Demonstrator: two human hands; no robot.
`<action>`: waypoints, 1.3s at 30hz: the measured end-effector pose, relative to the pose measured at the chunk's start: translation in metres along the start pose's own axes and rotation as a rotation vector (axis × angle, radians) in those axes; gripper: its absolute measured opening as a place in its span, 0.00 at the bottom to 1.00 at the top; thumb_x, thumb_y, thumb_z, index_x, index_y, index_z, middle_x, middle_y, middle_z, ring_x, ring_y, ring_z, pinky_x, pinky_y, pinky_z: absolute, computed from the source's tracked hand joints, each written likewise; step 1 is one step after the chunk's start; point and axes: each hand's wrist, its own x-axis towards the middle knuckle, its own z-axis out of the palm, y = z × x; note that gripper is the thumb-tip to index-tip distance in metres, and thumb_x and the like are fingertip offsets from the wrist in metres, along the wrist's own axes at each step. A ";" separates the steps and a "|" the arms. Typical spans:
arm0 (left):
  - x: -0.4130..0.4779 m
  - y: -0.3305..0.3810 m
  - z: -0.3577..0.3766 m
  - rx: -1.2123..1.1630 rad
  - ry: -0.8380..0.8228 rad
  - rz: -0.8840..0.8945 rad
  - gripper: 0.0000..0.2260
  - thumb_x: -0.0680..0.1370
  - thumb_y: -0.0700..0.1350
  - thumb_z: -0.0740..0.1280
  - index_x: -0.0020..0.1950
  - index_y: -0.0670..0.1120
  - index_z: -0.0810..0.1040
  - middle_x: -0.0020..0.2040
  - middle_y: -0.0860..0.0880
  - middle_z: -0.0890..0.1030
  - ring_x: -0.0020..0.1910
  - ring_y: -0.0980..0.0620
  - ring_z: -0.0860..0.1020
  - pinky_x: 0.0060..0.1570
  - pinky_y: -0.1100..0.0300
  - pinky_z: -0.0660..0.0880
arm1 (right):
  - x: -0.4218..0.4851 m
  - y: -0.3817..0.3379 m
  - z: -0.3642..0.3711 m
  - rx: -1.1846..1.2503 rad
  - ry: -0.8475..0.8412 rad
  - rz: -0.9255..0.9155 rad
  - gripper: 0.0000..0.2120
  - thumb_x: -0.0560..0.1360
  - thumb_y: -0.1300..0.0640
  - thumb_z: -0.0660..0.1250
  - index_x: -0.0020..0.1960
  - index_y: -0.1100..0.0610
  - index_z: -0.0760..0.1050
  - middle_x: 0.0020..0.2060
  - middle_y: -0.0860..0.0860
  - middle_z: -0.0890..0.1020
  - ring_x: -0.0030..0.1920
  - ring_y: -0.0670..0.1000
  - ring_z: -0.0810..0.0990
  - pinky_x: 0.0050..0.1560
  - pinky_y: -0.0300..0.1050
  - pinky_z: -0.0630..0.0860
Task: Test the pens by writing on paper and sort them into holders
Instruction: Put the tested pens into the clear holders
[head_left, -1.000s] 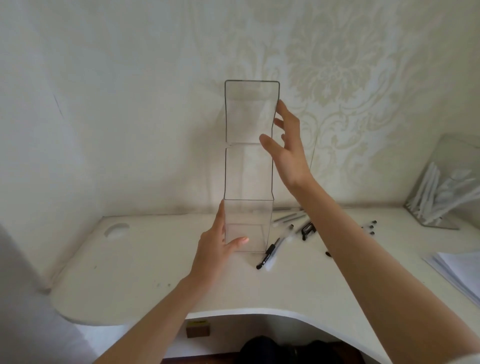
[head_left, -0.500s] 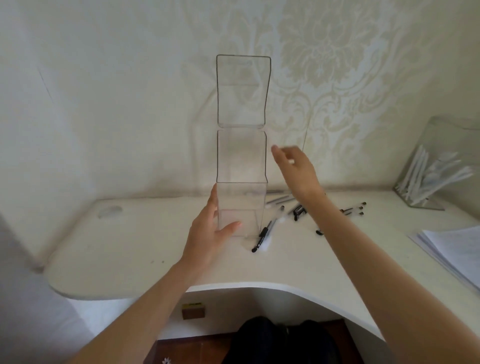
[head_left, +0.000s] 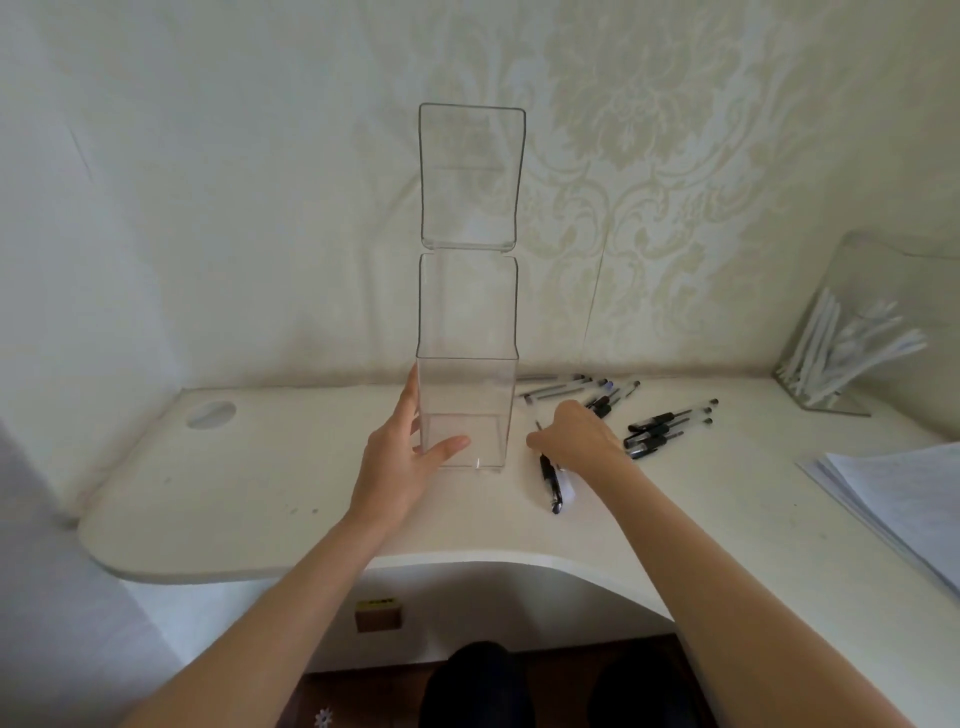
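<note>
White desk (head_left: 234, 493), left hand (head_left: 400, 467) flat against clear holder (head_left: 465, 332) (lid up), right hand (head_left: 576, 436) pinching pen (head_left: 551, 486)

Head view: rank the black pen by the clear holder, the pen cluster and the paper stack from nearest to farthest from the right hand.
1. Black pen: directly under the right hand, just right of the clear holder.
2. Pen cluster: a little to the hand's right.
3. Paper stack: far right, well past the cluster.
</note>
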 end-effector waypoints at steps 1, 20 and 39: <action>0.000 0.001 0.000 0.004 0.000 -0.001 0.42 0.69 0.51 0.73 0.76 0.56 0.51 0.70 0.48 0.68 0.67 0.50 0.69 0.57 0.62 0.70 | 0.001 0.004 -0.002 0.073 -0.010 -0.039 0.17 0.72 0.59 0.63 0.31 0.56 0.58 0.26 0.50 0.63 0.26 0.49 0.60 0.28 0.40 0.56; 0.000 0.008 -0.004 0.013 -0.052 0.026 0.39 0.71 0.53 0.71 0.74 0.62 0.50 0.73 0.52 0.64 0.69 0.50 0.67 0.65 0.56 0.67 | -0.036 -0.069 -0.058 0.562 0.391 -0.446 0.14 0.76 0.46 0.65 0.54 0.55 0.75 0.37 0.53 0.80 0.38 0.46 0.78 0.40 0.38 0.73; 0.057 0.073 0.181 0.357 -0.398 0.194 0.10 0.78 0.44 0.63 0.58 0.43 0.75 0.56 0.46 0.75 0.52 0.48 0.76 0.52 0.57 0.71 | 0.018 0.157 -0.048 0.104 0.453 0.281 0.20 0.79 0.41 0.54 0.47 0.55 0.75 0.46 0.55 0.78 0.56 0.59 0.71 0.50 0.49 0.67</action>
